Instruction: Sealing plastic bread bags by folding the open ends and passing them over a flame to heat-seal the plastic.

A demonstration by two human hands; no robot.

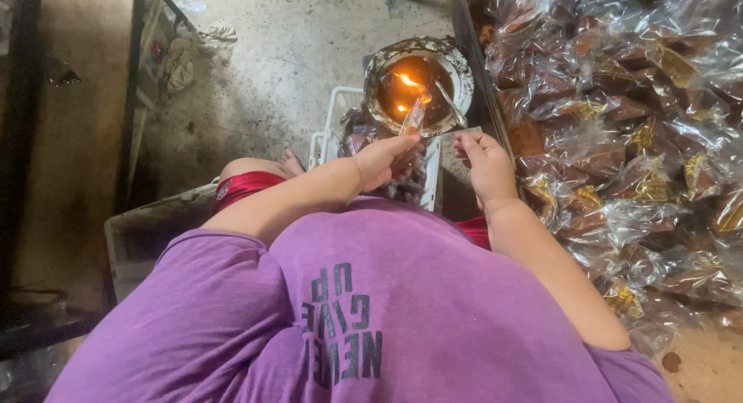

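Note:
My left hand (385, 159) grips a small clear plastic packet (412, 118) and holds its top edge at a small flame (409, 81). The flame burns in a round metal bowl of dark liquid (387, 59). My right hand (486, 162) is closed next to the left one, pinching the other side of the same packet, just below the bowl. A thin metal stick (450, 103) leans in the bowl. I wear a purple shirt and red shorts.
A big heap of sealed clear packets with brown contents (627, 124) fills the right side. A white plastic basket (331, 128) holding more packets stands under my hands. Bare concrete floor (286, 55) lies beyond, with a dark metal frame (131, 93) at left.

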